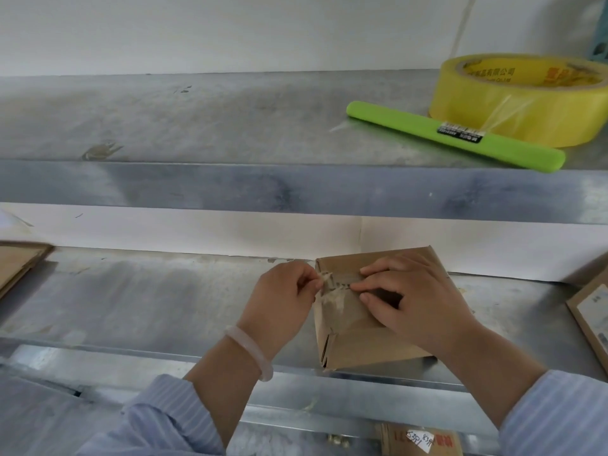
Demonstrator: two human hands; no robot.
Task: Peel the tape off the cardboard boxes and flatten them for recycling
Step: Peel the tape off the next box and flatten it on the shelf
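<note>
A small brown cardboard box stands on the lower metal shelf, near its front edge. My left hand pinches a clear strip of tape at the box's upper left corner. My right hand rests on top of the box, its fingers pressing down beside the lifted tape. The tape carries torn bits of brown paper.
On the upper shelf lie a green utility knife and a yellow tape roll. Flat cardboard sits at the far left. Another box is at the right edge, and one with a label below.
</note>
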